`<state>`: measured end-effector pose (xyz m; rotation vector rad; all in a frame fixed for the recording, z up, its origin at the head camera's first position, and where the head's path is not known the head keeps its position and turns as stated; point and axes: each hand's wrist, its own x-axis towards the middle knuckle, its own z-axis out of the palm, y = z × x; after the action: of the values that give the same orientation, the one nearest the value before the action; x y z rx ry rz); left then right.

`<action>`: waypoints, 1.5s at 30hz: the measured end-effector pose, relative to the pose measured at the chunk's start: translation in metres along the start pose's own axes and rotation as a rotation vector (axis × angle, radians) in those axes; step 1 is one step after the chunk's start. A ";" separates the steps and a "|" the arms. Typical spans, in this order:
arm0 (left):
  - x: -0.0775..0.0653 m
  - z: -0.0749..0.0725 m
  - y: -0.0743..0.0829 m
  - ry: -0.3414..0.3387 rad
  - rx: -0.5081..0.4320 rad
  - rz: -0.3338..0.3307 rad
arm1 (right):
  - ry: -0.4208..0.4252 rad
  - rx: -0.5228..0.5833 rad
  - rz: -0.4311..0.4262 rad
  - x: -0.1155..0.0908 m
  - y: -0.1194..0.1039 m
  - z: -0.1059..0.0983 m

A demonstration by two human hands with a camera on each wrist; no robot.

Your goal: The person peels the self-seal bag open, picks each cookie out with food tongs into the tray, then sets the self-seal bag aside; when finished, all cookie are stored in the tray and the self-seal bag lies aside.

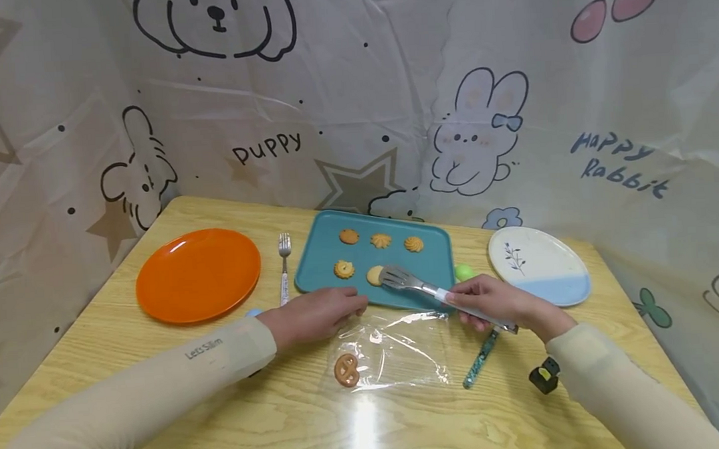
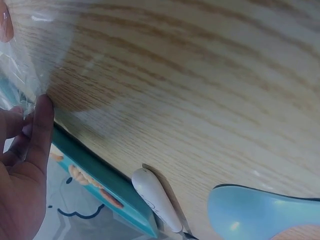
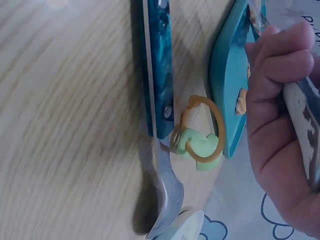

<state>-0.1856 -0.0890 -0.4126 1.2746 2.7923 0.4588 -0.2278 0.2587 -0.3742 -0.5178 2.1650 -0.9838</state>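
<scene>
My right hand (image 1: pixel 492 300) grips metal tongs (image 1: pixel 401 278) with a pale handle. The head of the tongs overlaps a round, pale cookie (image 1: pixel 373 275) on the teal tray (image 1: pixel 313 260). Several other cookies (image 1: pixel 381 240) lie there, spaced out in rows. With thumb and fingers, my left hand (image 1: pixel 318 315) pinches the edge of a clear plastic bag (image 1: pixel 401 356) at the tray's near side; the film shows between the fingertips in the left wrist view. One pretzel-shaped cookie (image 1: pixel 346 370) is at the bag's left part.
An orange plate (image 1: pixel 199 275) and a fork (image 1: pixel 284 248) lie left of the tray, a white-and-blue plate (image 1: pixel 542 277) right. Nearby are a teal-handled spoon (image 3: pixel 159 75), a green object with a tan ring (image 3: pixel 202 142), a small black object (image 1: pixel 545 376) and a light blue utensil (image 2: pixel 245 215).
</scene>
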 end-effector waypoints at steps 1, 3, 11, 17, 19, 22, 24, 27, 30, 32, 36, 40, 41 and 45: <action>0.000 0.000 0.000 -0.002 0.001 -0.002 | 0.005 -0.005 0.001 -0.001 0.000 0.000; 0.000 -0.001 0.001 -0.005 0.005 -0.004 | 0.034 -0.018 0.015 -0.004 0.001 -0.001; 0.001 -0.001 0.001 -0.007 0.016 0.003 | 0.104 -0.066 -0.047 -0.048 0.002 -0.017; 0.000 0.000 -0.001 -0.006 0.000 -0.006 | -0.058 0.003 -0.149 -0.100 0.011 -0.029; 0.000 0.000 -0.002 -0.006 -0.002 -0.009 | -0.134 0.057 -0.174 -0.113 0.017 -0.030; 0.000 0.000 -0.002 -0.007 0.001 -0.010 | -0.220 0.131 -0.192 -0.125 0.027 -0.028; 0.000 0.001 -0.002 -0.006 0.002 -0.007 | -0.259 0.168 -0.195 -0.128 0.033 -0.024; 0.000 0.001 -0.002 0.000 -0.002 -0.002 | -0.292 0.192 -0.205 -0.125 0.039 -0.015; 0.000 0.001 -0.001 0.003 -0.002 0.001 | -0.304 0.172 -0.210 -0.117 0.041 -0.007; 0.000 0.001 0.000 0.003 -0.004 0.000 | -0.310 0.159 -0.205 -0.110 0.040 -0.002; 0.000 0.001 0.001 0.000 -0.005 -0.004 | -0.316 0.126 -0.194 -0.094 0.034 0.008; 0.001 0.002 0.000 -0.002 0.001 -0.004 | -0.343 0.099 -0.214 -0.076 0.027 0.019; 0.001 0.002 0.000 -0.002 0.004 -0.004 | -0.353 0.094 -0.221 -0.070 0.025 0.022; 0.001 0.003 -0.001 0.004 0.016 -0.001 | -0.385 0.057 -0.230 -0.048 0.015 0.030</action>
<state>-0.1869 -0.0880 -0.4162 1.2764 2.8059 0.4405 -0.1742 0.2817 -0.3794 -0.8676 1.7567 -0.9708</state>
